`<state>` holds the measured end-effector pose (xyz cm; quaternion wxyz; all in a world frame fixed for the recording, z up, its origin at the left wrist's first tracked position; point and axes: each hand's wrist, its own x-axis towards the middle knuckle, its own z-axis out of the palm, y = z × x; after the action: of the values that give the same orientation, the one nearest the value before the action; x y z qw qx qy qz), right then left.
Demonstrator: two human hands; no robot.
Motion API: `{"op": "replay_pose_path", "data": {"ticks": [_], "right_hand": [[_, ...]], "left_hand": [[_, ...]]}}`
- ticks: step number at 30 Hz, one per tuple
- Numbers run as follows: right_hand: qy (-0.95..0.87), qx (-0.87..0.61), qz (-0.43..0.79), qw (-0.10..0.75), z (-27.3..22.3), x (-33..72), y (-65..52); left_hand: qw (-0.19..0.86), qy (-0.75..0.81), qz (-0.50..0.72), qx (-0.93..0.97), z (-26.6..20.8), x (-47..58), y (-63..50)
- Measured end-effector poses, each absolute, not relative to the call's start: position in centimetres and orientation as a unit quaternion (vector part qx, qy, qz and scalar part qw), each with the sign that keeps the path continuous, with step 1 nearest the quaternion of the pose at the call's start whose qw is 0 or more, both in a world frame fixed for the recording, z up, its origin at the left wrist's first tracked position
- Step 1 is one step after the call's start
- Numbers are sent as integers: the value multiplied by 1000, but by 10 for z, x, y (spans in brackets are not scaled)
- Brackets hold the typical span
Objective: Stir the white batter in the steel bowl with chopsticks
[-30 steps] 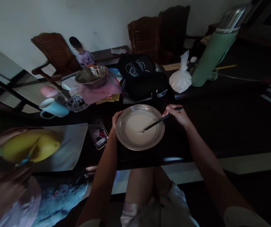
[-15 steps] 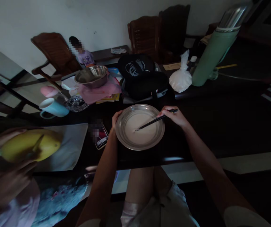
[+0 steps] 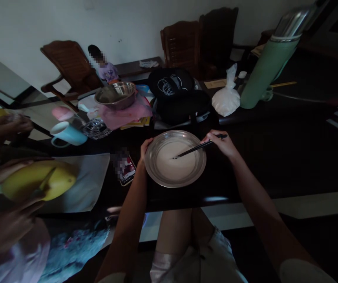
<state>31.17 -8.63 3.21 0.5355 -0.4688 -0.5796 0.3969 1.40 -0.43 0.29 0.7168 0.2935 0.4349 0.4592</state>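
Note:
A shallow metal plate with pale white batter sits on the dark table in front of me. My left hand grips the plate's left rim. My right hand holds a pair of dark chopsticks at the plate's right side, and their tips dip into the batter near its middle.
A phone lies left of the plate. Further back are a blue mug, a steel bowl on pink cloth, a black bag, a white powder bag and a green thermos. At left, another person's hands hold a yellow fruit.
The chopstick tips have moved within the batter, first left, then slightly back right. At left, the other person's hand rose toward the upper left with something yellow.

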Motion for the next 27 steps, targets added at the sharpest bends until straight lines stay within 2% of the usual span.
{"op": "replay_pose_path", "data": {"ticks": [7,13,18,23,27], "right_hand": [[-604,-445,425,507,33,309,-87],[-570,-467,404,541,33,312,-87],[-607,-450,417,505,33,309,-87],[-572,-470,399,541,32,312,-87],[-598,-455,416,512,33,310,-87]], "left_hand": [[710,436,464,300,5,14,-5],[705,446,467,293,7,15,-5],[714,442,459,288,6,14,-5],[719,437,453,294,9,15,-6],[718,442,453,289,10,15,-6]]}}
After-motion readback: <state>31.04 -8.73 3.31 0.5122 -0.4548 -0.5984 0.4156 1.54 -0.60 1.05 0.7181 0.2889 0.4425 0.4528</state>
